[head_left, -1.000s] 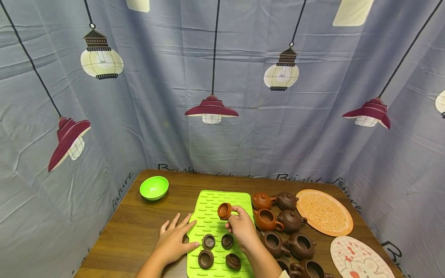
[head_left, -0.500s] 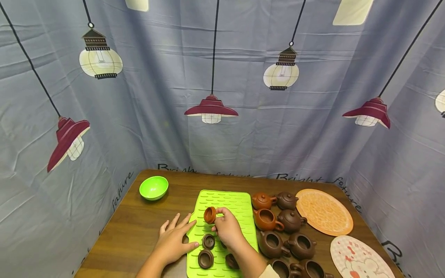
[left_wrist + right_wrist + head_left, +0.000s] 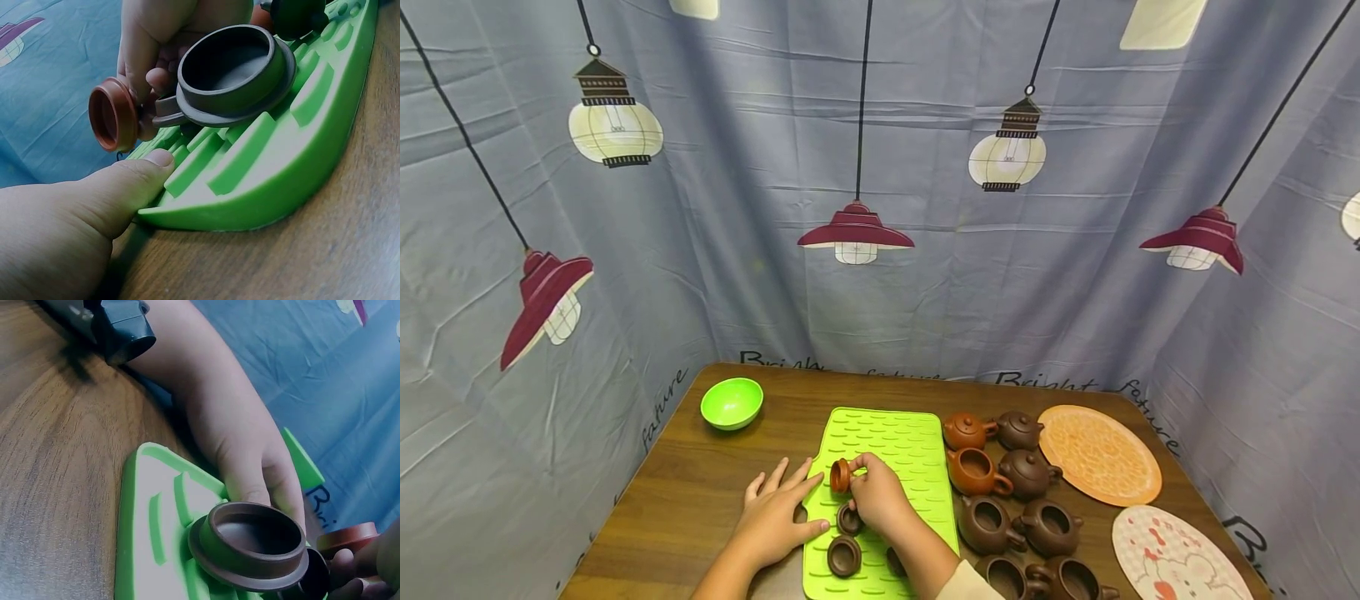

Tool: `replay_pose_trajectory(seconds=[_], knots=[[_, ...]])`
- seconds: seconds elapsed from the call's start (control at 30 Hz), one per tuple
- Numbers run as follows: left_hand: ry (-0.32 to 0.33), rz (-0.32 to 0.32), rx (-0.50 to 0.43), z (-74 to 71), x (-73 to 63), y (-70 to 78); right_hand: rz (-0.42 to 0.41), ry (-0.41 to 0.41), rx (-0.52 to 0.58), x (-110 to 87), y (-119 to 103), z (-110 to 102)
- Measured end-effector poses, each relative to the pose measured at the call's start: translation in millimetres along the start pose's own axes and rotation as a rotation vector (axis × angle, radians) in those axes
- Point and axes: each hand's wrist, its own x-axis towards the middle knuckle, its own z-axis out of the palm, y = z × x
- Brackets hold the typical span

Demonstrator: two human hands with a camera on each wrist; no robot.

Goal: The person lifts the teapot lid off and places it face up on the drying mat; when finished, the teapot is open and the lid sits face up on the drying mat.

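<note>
My right hand [image 3: 878,498] pinches a small reddish-brown teapot lid [image 3: 840,476] by its knob, hollow side facing left, over the left part of a green ridged mat [image 3: 887,433]. Upside-down dark brown teapot lids lie on the mat: one [image 3: 850,519] just below the held lid, another [image 3: 845,556] nearer me, and a third [image 3: 895,562] mostly behind my right forearm. Fingers spread, my left hand [image 3: 772,518] rests at the mat's left edge, its thumb [image 3: 134,178] on the rim in the left wrist view. That view also shows the reddish lid [image 3: 112,115] beside a dark lid [image 3: 234,78].
Several small teapots without lids, such as an orange one [image 3: 974,472] and a dark one [image 3: 988,525], stand right of the mat. Behind them are lidded teapots [image 3: 967,431]. Two round placemats [image 3: 1101,454] lie far right; a green bowl [image 3: 732,404] stands back left.
My right hand has carried the reddish lid left and slightly toward me, and the lid has turned more sideways. My left hand has stayed in place.
</note>
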Motion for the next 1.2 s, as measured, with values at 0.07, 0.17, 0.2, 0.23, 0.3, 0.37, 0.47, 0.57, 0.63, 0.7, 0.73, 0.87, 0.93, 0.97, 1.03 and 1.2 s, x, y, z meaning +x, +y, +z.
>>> replay_pose_trajectory(seconds=[0.07, 0.17, 0.2, 0.23, 0.3, 0.37, 0.47, 0.57, 0.63, 0.7, 0.73, 0.87, 0.93, 0.97, 1.03, 1.2], knots=[[0.000, 0.000, 0.002, -0.3, 0.0, 0.5, 0.013, 0.008, -0.022, 0.7, -0.7, 1.1], [0.001, 0.000, -0.002, -0.7, -0.6, 1.4, 0.022, 0.026, -0.058, 2.2, -1.4, 2.3], [0.000, -0.001, -0.005, -0.7, -1.0, 1.6, 0.027, 0.031, -0.065, 2.8, -1.3, 2.8], [-0.001, -0.002, -0.007, -0.7, -1.1, 1.9, 0.029, 0.038, -0.074, 3.4, -1.2, 2.9], [-0.002, -0.001, -0.008, 0.0, -1.2, 1.9, 0.033, 0.048, -0.095, 4.3, -1.0, 3.0], [-0.003, 0.000, -0.008, 0.8, -1.4, 1.8, 0.036, 0.053, -0.114, 4.4, -0.5, 2.7], [-0.005, 0.004, -0.008, 1.5, -1.1, 1.5, 0.031, 0.051, -0.178, 4.0, -0.5, 1.9], [-0.005, 0.003, -0.010, 0.8, -0.9, 1.4, 0.005, 0.046, -0.278, 3.6, -2.2, 0.7], [-0.005, 0.003, -0.013, 0.3, -1.2, 1.5, -0.016, 0.048, -0.339, 3.6, -3.7, -0.1], [-0.004, 0.003, -0.012, -0.1, -1.5, 1.5, -0.030, 0.053, -0.373, 4.0, -4.3, -1.0], [-0.005, 0.004, -0.011, 0.0, -1.7, 1.6, -0.034, 0.056, -0.381, 3.9, -4.2, -1.5], [-0.006, 0.007, -0.011, 0.6, -1.9, 1.7, -0.029, 0.053, -0.387, 3.0, -3.4, -3.5], [-0.007, 0.006, -0.012, 0.8, -1.9, 1.5, -0.026, 0.049, -0.395, 2.4, -3.1, -4.8], [-0.008, 0.005, -0.013, 0.7, -2.0, 1.4, -0.023, 0.047, -0.400, 2.3, -3.0, -5.5], [-0.008, 0.005, -0.017, 0.5, -2.1, 1.4, -0.018, 0.042, -0.407, 1.8, -3.4, -7.1], [0.001, 0.006, -0.010, -0.3, -1.8, 1.3, 0.003, 0.033, -0.380, 0.2, -6.5, -12.2]])
